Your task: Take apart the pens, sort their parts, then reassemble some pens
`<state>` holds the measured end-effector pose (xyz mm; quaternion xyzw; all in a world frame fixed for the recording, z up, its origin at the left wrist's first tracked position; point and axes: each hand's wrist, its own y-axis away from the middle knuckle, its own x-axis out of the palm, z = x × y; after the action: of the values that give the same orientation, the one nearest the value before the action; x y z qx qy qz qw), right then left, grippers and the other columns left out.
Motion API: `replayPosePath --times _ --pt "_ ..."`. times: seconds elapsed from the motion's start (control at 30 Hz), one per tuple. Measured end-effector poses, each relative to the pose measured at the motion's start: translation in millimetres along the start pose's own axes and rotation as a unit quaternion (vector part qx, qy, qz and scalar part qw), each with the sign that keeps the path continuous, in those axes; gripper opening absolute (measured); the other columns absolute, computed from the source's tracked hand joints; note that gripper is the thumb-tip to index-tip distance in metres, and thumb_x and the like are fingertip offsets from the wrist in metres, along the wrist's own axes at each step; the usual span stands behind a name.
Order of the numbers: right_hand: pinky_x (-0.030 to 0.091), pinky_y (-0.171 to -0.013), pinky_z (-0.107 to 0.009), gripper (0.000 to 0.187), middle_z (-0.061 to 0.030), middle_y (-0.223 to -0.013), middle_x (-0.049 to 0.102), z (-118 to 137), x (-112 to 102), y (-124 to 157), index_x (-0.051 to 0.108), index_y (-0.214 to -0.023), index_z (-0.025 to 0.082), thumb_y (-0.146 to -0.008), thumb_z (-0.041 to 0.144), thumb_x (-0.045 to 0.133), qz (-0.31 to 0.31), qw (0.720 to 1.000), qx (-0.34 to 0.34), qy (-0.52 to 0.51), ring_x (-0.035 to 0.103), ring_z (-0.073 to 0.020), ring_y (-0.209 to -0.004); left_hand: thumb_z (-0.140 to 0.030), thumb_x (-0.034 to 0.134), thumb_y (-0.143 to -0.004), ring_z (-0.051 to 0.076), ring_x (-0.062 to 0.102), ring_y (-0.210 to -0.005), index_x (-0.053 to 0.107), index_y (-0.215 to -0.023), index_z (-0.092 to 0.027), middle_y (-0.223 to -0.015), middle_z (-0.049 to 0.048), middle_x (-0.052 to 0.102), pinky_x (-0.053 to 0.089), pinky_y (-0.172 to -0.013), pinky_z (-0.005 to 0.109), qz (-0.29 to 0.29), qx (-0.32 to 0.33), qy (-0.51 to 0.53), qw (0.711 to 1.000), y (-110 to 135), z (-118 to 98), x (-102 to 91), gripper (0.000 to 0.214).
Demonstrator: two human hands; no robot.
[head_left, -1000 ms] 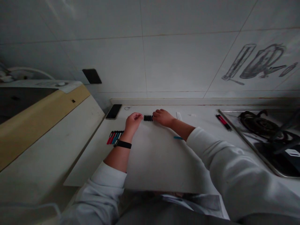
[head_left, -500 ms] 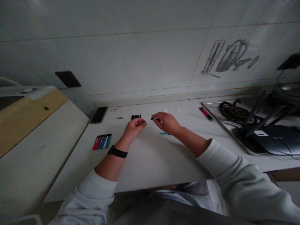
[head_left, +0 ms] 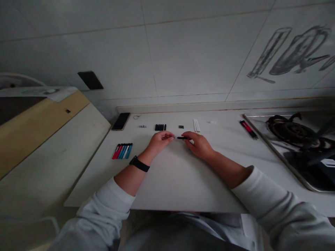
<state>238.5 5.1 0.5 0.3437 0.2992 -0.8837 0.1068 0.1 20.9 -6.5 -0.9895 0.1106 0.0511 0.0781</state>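
Note:
My right hand [head_left: 199,143] pinches a small black cylindrical part [head_left: 181,138], with its narrow end pointing left. Close by on the left, my left hand [head_left: 161,139] has thumb and fingertips pressed together; whatever they hold is too small to make out. A narrow gap separates the two hands. Just beyond them lie a row of black caps [head_left: 160,127], a small dark grey piece [head_left: 181,127] and white sticks [head_left: 196,125]. Several small springs [head_left: 142,126] lie left of the caps.
Red and blue pen-like barrels [head_left: 122,151] lie in a row at the left. Behind them rests a phone [head_left: 121,121]. A red and black box cutter [head_left: 248,129] lies near the stove [head_left: 293,157] at the right. A wooden-edged board [head_left: 47,129] stands at the left edge of the white counter [head_left: 180,184].
My view has shifted, moving the counter up and left hand rightward in it. The black part in my right hand shows more plainly. The blue piece beside that hand no longer shows.

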Motion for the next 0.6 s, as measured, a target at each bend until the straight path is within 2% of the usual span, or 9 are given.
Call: replayPosePath --times 0.2,0.6 --pt "0.054 -0.082 -0.032 0.017 -0.0052 -0.099 0.076 1.2 -0.6 -0.2 0.069 -0.109 0.023 -0.097 0.025 0.056 0.006 1.0 0.008 0.006 0.071 -0.02 -0.089 -0.031 0.078 -0.079 0.017 0.068 -0.086 0.075 -0.096 -0.017 -0.094 0.0068 0.076 0.053 -0.087 0.034 0.005 -0.01 0.004 1.0 1.1 -3.2 2.6 0.022" --pt "0.056 -0.081 -0.03 0.018 -0.0044 -0.098 0.077 4.4 -2.7 0.4 0.07 -0.11 0.024 -0.097 0.029 0.059 -0.008 1.0 0.006 -0.004 0.073 -0.0188 -0.087 -0.037 0.079 -0.08 0.017 0.066 -0.084 0.074 -0.09 -0.016 -0.09 0.0058 0.075 0.051 -0.084 0.032 -0.008 -0.004 0.001 1.0 3.3 -3.4 4.0 0.024"
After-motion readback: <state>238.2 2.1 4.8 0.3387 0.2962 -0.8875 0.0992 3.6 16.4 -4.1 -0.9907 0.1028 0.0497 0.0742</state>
